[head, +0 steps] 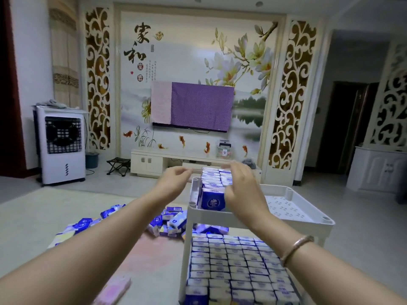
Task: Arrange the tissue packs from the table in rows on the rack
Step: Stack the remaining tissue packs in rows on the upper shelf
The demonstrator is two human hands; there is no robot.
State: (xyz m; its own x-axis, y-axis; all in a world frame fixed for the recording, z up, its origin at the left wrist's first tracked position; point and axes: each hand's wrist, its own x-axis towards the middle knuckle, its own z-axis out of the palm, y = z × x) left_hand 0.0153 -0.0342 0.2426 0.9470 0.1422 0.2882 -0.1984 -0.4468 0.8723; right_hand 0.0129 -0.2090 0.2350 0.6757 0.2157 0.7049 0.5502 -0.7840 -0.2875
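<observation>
A white plastic rack (pixel 297 201) stands in front of me. Its top shelf holds two rows of blue-and-white tissue packs (pixel 214 179) along the left side. My right hand (pixel 242 188) rests on the right row, fingers spread over the packs. To the left of the rows, my left hand (pixel 174 181) hovers with loosely curled fingers and holds nothing. The lower shelf (pixel 237 265) is filled with tight rows of packs. Loose tissue packs (pixel 169 221) lie in a heap on the table (pixel 33 216) to the left.
A pink pack (pixel 114 289) lies near the bottom edge. The right part of the rack's top shelf is bare. Beyond stand a white air cooler (pixel 60 144), a folding stool (pixel 117 165), a TV cabinet (pixel 154 160) and a covered wall TV (pixel 193 106).
</observation>
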